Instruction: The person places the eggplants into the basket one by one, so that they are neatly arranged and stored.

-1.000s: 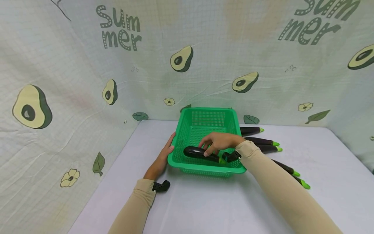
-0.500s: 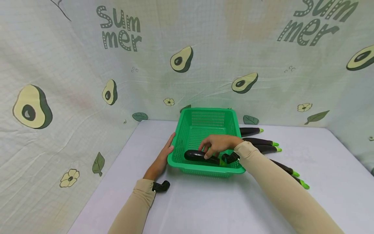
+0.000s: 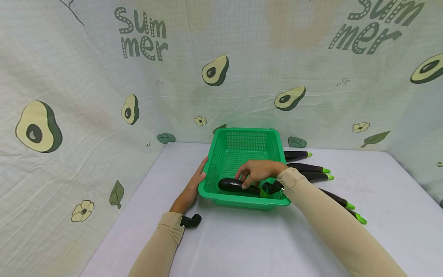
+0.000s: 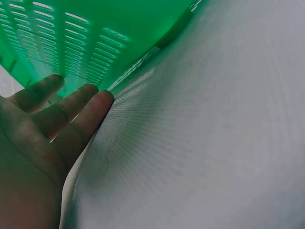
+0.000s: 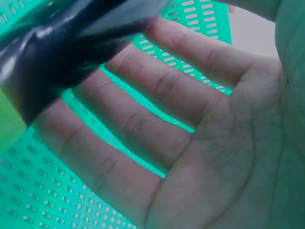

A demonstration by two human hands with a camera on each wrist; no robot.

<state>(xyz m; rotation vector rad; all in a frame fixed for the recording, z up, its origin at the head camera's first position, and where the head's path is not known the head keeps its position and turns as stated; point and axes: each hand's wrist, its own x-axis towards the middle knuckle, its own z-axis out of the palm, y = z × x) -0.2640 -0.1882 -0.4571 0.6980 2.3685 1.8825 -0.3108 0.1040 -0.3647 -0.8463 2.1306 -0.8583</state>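
In the head view my right hand (image 3: 259,172) reaches over the right wall of a green plastic basket (image 3: 235,198) and grips a glossy dark eggplant (image 3: 229,185) inside it. The eggplant lies crosswise near the basket's front, green stem end to the right. The right wrist view shows the fingertips against the eggplant's skin (image 5: 90,38); the thumb is mostly out of that view. My left hand (image 3: 191,188) rests along the basket's left side, thumb at the rim. Its fairly straight fingers (image 4: 81,126) lie by the slotted wall in the left wrist view.
Several more eggplants (image 3: 308,167) lie on the white tablecloth (image 3: 228,242) right of the basket, partly hidden by the right forearm and basket. A printed cloth backdrop (image 3: 252,77) hangs behind the table and along its left. Each wrist carries a small black camera (image 3: 191,221).
Over the second, the right hand has lowered slightly toward the basket's front with the eggplant. During the last half second it has hardly moved. The left hand and basket have stayed put.
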